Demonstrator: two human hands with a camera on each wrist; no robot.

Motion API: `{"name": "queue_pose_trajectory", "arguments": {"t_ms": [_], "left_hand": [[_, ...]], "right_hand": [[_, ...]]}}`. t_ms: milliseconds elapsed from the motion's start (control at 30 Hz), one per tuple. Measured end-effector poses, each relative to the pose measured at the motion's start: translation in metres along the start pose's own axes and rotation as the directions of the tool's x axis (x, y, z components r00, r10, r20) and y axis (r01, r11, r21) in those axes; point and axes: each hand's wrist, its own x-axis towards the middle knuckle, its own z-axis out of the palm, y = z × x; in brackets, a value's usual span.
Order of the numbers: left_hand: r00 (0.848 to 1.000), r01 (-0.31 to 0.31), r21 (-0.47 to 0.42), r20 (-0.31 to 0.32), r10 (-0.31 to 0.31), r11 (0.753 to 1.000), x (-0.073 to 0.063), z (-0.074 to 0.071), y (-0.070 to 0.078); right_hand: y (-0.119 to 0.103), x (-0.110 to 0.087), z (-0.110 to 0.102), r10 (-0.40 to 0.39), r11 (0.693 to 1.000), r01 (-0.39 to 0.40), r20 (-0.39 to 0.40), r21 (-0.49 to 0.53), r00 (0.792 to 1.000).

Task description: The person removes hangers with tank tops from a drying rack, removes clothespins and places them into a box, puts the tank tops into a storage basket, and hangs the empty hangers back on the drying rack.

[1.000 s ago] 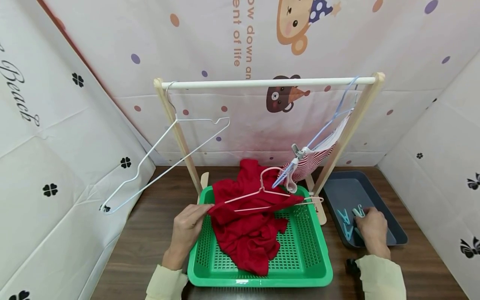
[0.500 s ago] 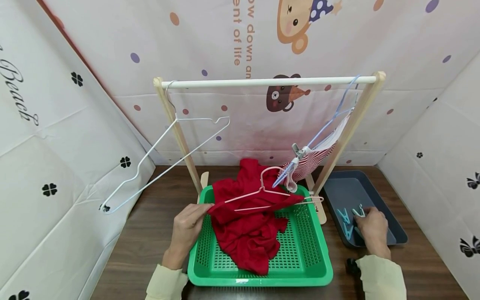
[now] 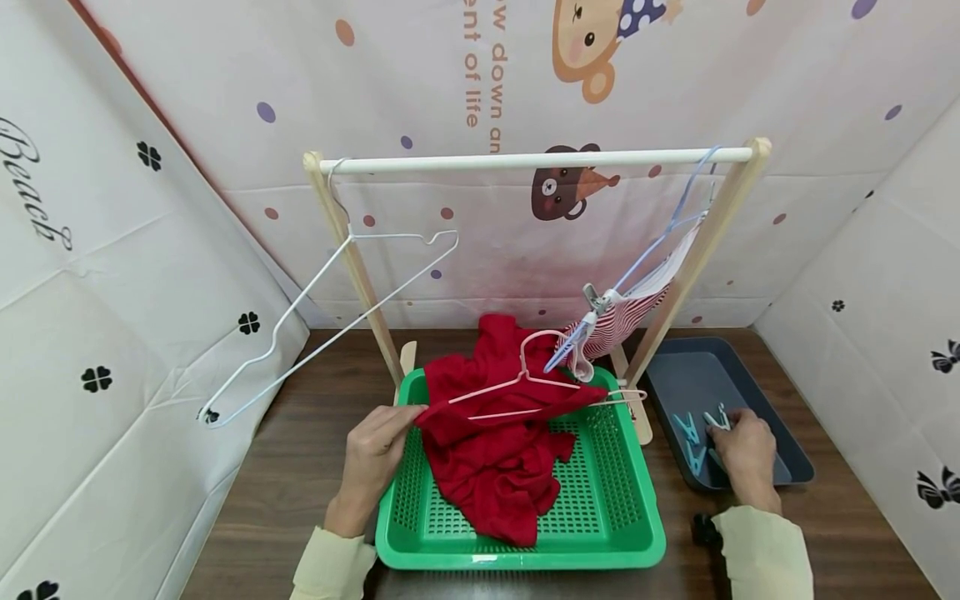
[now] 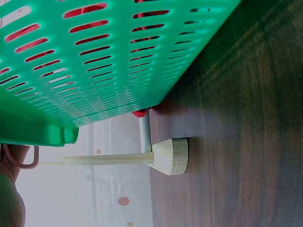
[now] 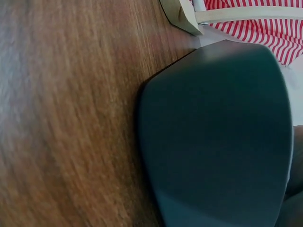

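Note:
At the basket's left rim my left hand (image 3: 375, 446) pinches the edge of a red garment (image 3: 498, 492) together with the end of a pink hanger (image 3: 525, 377). The hanger lies across the cloth, partly covered by it. In the left wrist view the looped hanger end (image 4: 21, 163) shows beside the fingers. On the right, my right hand (image 3: 745, 457) reaches into a dark grey tray (image 3: 693, 367) and pinches a pale blue clothespin (image 3: 717, 417). Other blue clothespins (image 3: 692, 446) lie beside it. The tray wall (image 5: 218, 137) hides most of that hand in the right wrist view.
The green basket (image 3: 517, 560) sits under a wooden drying rack with a white bar (image 3: 540, 160). A white hanger (image 3: 307, 296) hangs at the bar's left. At the right hangs a blue hanger (image 3: 660, 237) with a red-striped cloth (image 3: 618, 325) clipped on.
The head view has shifted slightly. The clothespin at my right fingertips has turned a little; my left hand keeps its place on the red garment.

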Motion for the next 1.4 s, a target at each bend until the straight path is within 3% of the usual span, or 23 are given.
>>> {"name": "queue_pose_trajectory", "arguments": {"t_ms": [200,367,500,633,700,800,833,900,1033,1100,1133,1233,1400], "left_hand": [[1.000,-0.010,-0.013,-0.006,0.010,1.000,0.000,0.001,0.000],[1.000,-0.013,-0.019,-0.009,0.013,1.000,0.002,0.001,0.000],[1.000,-0.013,-0.016,-0.011,0.013,1.000,0.004,0.001,0.001],[1.000,-0.013,-0.013,-0.007,0.013,1.000,0.004,0.000,0.001],[1.000,-0.013,-0.010,-0.007,0.013,1.000,0.004,0.000,0.001],[1.000,-0.009,-0.003,-0.007,0.009,1.000,0.003,0.000,0.001],[1.000,-0.008,-0.002,-0.007,0.008,1.000,0.003,-0.001,0.000],[1.000,-0.004,0.000,-0.005,0.004,1.000,0.003,-0.001,0.000],[1.000,0.000,0.001,-0.002,0.000,1.000,0.003,-0.001,0.001],[1.000,0.001,0.004,-0.001,-0.001,1.000,0.003,-0.001,0.001],[1.000,0.001,0.006,-0.001,-0.001,1.000,0.002,-0.001,0.001],[1.000,-0.001,0.012,-0.002,0.001,1.000,0.002,-0.001,0.001],[1.000,-0.006,0.009,-0.004,0.006,1.000,0.001,0.000,0.000]], "right_hand": [[-0.003,-0.004,-0.006,-0.009,0.999,0.010,-0.033,0.043,0.999],[-0.020,-0.015,-0.024,-0.022,0.984,0.048,-0.147,0.174,0.989],[-0.042,-0.024,-0.044,0.006,0.954,0.055,-0.204,0.294,0.979],[-0.067,-0.035,-0.061,0.051,0.903,0.046,-0.214,0.427,0.976],[-0.081,-0.042,-0.067,0.010,0.885,0.095,-0.222,0.455,0.975],[-0.099,-0.057,-0.069,-0.157,0.861,0.264,-0.268,0.434,0.951],[-0.104,-0.062,-0.068,-0.234,0.842,0.341,-0.285,0.417,0.929],[-0.114,-0.073,-0.065,-0.397,0.782,0.501,-0.323,0.372,0.859],[-0.134,-0.090,-0.055,-0.676,0.579,0.755,-0.337,0.308,0.656],[-0.143,-0.097,-0.050,-0.759,0.488,0.812,-0.304,0.321,0.576],[-0.148,-0.100,-0.047,-0.790,0.453,0.827,-0.280,0.333,0.546],[-0.160,-0.106,-0.037,-0.849,0.379,0.843,-0.220,0.383,0.481],[-0.177,-0.114,-0.018,-0.904,0.295,0.853,-0.164,0.432,0.396]]}}
